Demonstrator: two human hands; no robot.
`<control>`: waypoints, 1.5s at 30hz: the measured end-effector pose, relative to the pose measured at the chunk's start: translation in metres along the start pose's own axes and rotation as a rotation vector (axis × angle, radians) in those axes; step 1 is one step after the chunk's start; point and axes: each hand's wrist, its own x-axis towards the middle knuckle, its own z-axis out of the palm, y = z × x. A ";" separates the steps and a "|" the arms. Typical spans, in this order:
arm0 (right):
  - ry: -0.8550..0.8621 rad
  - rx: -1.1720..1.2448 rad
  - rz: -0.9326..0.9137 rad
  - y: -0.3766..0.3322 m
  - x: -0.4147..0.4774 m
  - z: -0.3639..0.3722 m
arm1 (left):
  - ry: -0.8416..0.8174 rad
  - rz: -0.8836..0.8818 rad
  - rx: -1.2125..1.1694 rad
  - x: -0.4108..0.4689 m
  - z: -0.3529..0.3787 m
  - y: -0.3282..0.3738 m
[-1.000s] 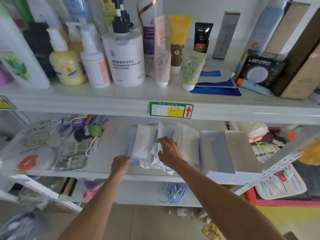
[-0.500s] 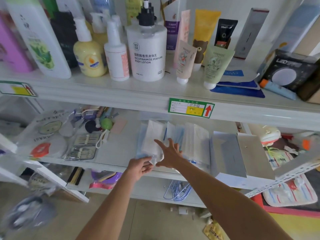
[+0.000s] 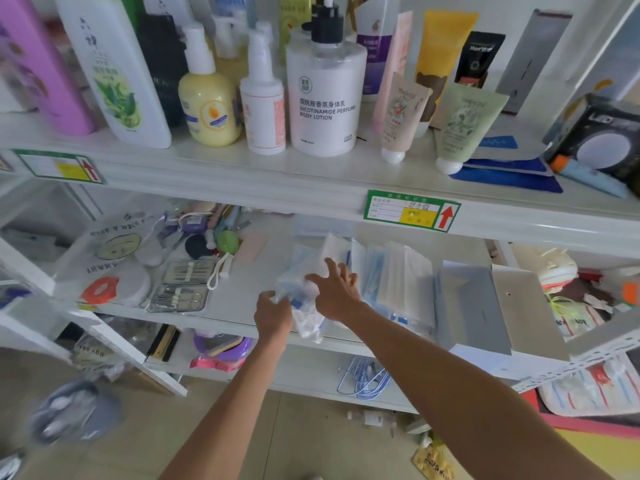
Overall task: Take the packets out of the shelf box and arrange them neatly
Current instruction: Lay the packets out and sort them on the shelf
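Observation:
Several clear packets with white and blue contents (image 3: pixel 398 282) lie side by side on the middle shelf (image 3: pixel 249 282). One crumpled clear packet (image 3: pixel 306 318) hangs over the shelf's front edge. My left hand (image 3: pixel 273 311) is closed on the left end of that packet. My right hand (image 3: pixel 334 289) rests with fingers spread on the packets just right of it, touching a white packet (image 3: pixel 332 251). A flat white and grey box (image 3: pixel 478 303) lies to the right of the packets.
Lotion bottles and tubes (image 3: pixel 325 88) crowd the upper shelf just above my hands. Manicure kits (image 3: pixel 183 285) and small toiletries lie left of the packets. A lower shelf holds hangers (image 3: pixel 363 375) and pouches. To the right stands a bin of cloth items (image 3: pixel 571 299).
My left hand has drawn the crumpled packet toward the shelf's front edge. My right hand has stayed on the packets with its fingers spread wider. The view has shifted left.

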 end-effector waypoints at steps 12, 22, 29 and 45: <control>-0.090 -0.020 -0.234 -0.054 0.037 -0.010 | -0.141 -0.052 -0.043 0.018 -0.029 -0.017; -0.051 -0.061 -0.123 -0.085 0.063 -0.003 | -0.116 0.023 -0.085 0.035 -0.076 -0.038; -0.165 0.001 -0.216 -0.065 0.074 0.006 | -0.032 -0.109 -0.225 0.037 -0.098 -0.058; -0.241 0.198 -0.180 -0.056 0.064 0.012 | 0.097 -0.078 -0.251 0.033 -0.052 -0.044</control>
